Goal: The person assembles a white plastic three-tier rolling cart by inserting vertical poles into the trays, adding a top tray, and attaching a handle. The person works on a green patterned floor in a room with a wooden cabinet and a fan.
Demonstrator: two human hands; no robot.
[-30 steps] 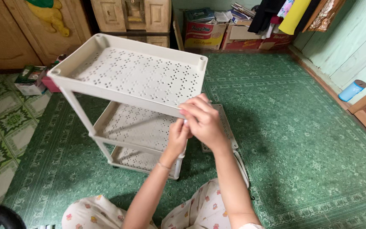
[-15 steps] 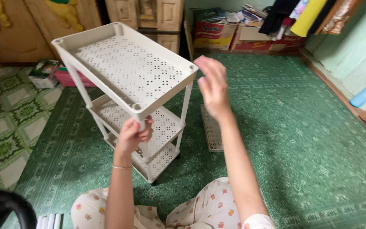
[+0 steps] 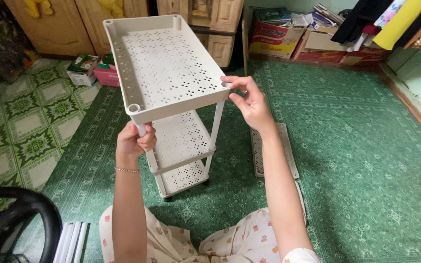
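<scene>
We saw our left hand [image 3: 133, 141] wrapped around the near-left upright post [image 3: 144, 139] of a cream, perforated plastic three-tier shelf rack [image 3: 166, 68], fingers closed tight on the post just beneath the top tray's corner socket [image 3: 133, 107]. The palm side of that grip was turned away from us, so we could not make out how far the thumb reached round. A thin bracelet [image 3: 126, 170] sat on that wrist.

Our right hand [image 3: 249, 100] was at the near-right corner of the top tray, thumb and forefinger pinching its rim beside the socket there, the other fingers loosely curled. The post under that corner ran down to the middle tray [image 3: 181, 139] and the bottom tray [image 3: 183, 176], both partly hidden behind the top one and our left hand. A small dark castor [image 3: 168, 198] seemed to show beneath the bottom tray, too small for us to be sure.

Right of the rack, below our right forearm, a flat perforated cream panel [image 3: 288, 151] lay on the green patterned carpet [image 3: 366, 160], half covered by the arm. Beyond the grips stood wooden cabinets [image 3: 74, 24] and cardboard boxes [image 3: 274, 36], cut off at the upper edge. A black curved object [image 3: 30, 209] and white tubes [image 3: 74, 241] were cropped at the lower left.
</scene>
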